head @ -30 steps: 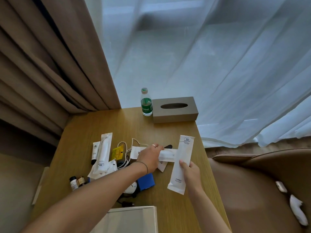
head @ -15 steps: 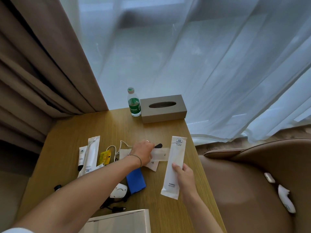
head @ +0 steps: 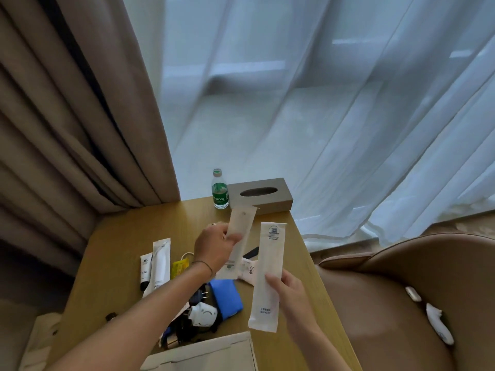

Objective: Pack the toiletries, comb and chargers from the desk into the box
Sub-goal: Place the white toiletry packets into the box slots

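Well, head view, progress: early going, I'd say; nearly everything looks unpacked.
Left hand: closed on a slim paper sachet, lifted clear of the desk, just above centre of the frame.
Right hand: fingers pinching a longer white sachet by its lower half, held upright, right of centre.
Box: pale cardboard, bottom centre of the frame, at the near edge of the desk; its inside is out of sight, so I cannot tell whether anything is in it.
Left on the desk, toiletries: a white tube and a white packet side by side, left of centre; a yellow sachet just beside them; a pinkish pouch between the two hands.
Left on the desk, chargers: a white plug adapter in a dark tangle of cables, bottom centre, next to a blue cloth.
Comb: a black sliver between the two sachets may be it; too little shows to be sure.
Not for packing, I judge: the water bottle and tissue box at the far end.
Change from half a second ago: the left hand's sachet lay flat and crosswise on the desk under that hand; now it is raised and turned lengthwise. The right hand's sachet has come up too.
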Available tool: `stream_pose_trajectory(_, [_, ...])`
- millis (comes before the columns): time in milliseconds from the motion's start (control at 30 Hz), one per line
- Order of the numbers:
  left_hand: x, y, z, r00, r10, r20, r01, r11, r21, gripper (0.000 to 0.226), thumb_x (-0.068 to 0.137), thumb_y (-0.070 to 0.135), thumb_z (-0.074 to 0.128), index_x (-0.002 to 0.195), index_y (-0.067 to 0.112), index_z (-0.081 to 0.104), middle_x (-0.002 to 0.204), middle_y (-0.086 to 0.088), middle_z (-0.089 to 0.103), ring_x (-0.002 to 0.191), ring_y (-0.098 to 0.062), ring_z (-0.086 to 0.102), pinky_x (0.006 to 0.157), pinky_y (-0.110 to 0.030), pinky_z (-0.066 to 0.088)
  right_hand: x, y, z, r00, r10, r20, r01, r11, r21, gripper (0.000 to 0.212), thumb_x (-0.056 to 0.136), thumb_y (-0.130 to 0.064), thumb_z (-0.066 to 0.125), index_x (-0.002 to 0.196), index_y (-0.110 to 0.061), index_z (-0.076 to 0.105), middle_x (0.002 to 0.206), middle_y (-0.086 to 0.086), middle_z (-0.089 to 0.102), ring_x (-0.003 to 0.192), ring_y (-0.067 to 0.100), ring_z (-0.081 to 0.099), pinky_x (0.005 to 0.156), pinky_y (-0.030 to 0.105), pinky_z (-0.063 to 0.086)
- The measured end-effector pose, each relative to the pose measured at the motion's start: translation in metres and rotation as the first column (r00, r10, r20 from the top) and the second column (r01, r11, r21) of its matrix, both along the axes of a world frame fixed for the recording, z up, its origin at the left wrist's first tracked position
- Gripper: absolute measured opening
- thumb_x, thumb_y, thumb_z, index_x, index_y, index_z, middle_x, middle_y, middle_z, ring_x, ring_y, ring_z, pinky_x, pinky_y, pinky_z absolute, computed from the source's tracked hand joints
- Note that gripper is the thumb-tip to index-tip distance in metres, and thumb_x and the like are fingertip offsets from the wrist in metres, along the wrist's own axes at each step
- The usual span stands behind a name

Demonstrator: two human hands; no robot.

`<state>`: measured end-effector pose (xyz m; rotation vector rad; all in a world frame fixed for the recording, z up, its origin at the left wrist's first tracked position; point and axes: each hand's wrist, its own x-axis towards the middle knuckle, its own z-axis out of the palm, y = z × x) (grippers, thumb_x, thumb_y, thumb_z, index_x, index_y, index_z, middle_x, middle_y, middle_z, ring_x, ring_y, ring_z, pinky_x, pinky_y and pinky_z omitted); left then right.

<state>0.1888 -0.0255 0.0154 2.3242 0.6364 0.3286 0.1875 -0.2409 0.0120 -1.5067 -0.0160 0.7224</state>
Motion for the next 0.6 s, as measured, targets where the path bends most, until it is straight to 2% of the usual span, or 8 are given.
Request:
stream_pose_trajectory(100, [-0.027, 0.002, 0.025, 0.986, 0.101, 0.131, -0.074, 0.978, -0.193, 0.013, 0.094, 0.037, 0.064, 0.092, 0.024, 0.063, 0.085, 0.01, 0.065, 0.075, -0.007, 0.063, 0.055, -0.016, 0.045, -0.022, 0.004, 0.02, 0.998, 0.052, 0.038, -0.053, 0.998, 0.035, 0.015, 0.094, -0.02, 0.065, 0.102, -0.025, 0.077, 0.098, 0.001, 0.078, 0.089, 0.018, 0.075, 0.068, 0.026, 0.059])
stream_pose_trajectory(167, [-0.049, 0.005, 0.039, 0.96, 0.181, 0.214, -0.116, 0.951, -0.286, 0.012, 0.096, 0.034, 0.061, 0.098, 0.022, 0.06, 0.087, 0.009, 0.065, 0.077, -0.005, 0.062, 0.054, -0.009, 0.042, -0.036, 0.005, 0.028, 0.994, 0.087, 0.073, -0.09, 0.995, 0.038, 0.015, 0.093, -0.019, 0.066, 0.099, -0.024, 0.079, 0.099, 0.002, 0.079, 0.092, 0.02, 0.075, 0.071, 0.03, 0.061])
stream_pose_trajectory(267, [-0.09, 0.011, 0.05, 0.915, 0.288, 0.283, -0.156, 0.899, -0.41, 0.015, 0.098, 0.032, 0.057, 0.108, 0.02, 0.059, 0.096, 0.006, 0.066, 0.085, -0.006, 0.063, 0.061, -0.013, 0.047, -0.058, 0.009, 0.031, 0.983, 0.153, 0.103, -0.156, 0.987, 0.027, 0.016, 0.092, -0.016, 0.068, 0.105, -0.015, 0.077, 0.102, 0.006, 0.078, 0.096, 0.025, 0.074, 0.083, 0.041, 0.061])
stream_pose_trajectory(433, [-0.16, 0.021, 0.042, 0.869, 0.426, 0.252, -0.254, 0.82, -0.512, 0.022, 0.099, 0.03, 0.057, 0.115, 0.015, 0.059, 0.105, 0.001, 0.067, 0.092, -0.015, 0.065, 0.069, -0.025, 0.052, -0.102, 0.015, 0.021, 0.961, 0.252, 0.115, -0.249, 0.968, -0.034, 0.024, 0.089, -0.01, 0.071, 0.113, -0.013, 0.073, 0.106, 0.004, 0.078, 0.099, 0.023, 0.074, 0.085, 0.041, 0.059])
stream_pose_trajectory(533, [-0.196, 0.027, 0.032, 0.852, 0.491, 0.184, -0.303, 0.748, -0.591, 0.021, 0.098, 0.024, 0.059, 0.116, 0.013, 0.06, 0.108, -0.003, 0.068, 0.095, -0.019, 0.066, 0.074, -0.03, 0.054, -0.126, 0.016, 0.009, 0.94, 0.329, 0.093, -0.321, 0.942, -0.098, 0.023, 0.089, -0.008, 0.071, 0.108, -0.019, 0.074, 0.102, 0.0, 0.079, 0.096, 0.019, 0.075, 0.084, 0.041, 0.06])
stream_pose_trajectory(600, [-0.213, 0.029, 0.027, 0.838, 0.529, 0.133, -0.337, 0.694, -0.636, 0.021, 0.097, 0.019, 0.059, 0.117, 0.011, 0.061, 0.107, -0.003, 0.068, 0.094, -0.02, 0.065, 0.074, -0.031, 0.053, -0.141, 0.018, 0.0, 0.921, 0.384, 0.066, -0.37, 0.916, -0.156, 0.021, 0.089, -0.008, 0.07, 0.106, -0.019, 0.074, 0.099, -0.002, 0.079, 0.094, 0.017, 0.075, 0.08, 0.035, 0.06])
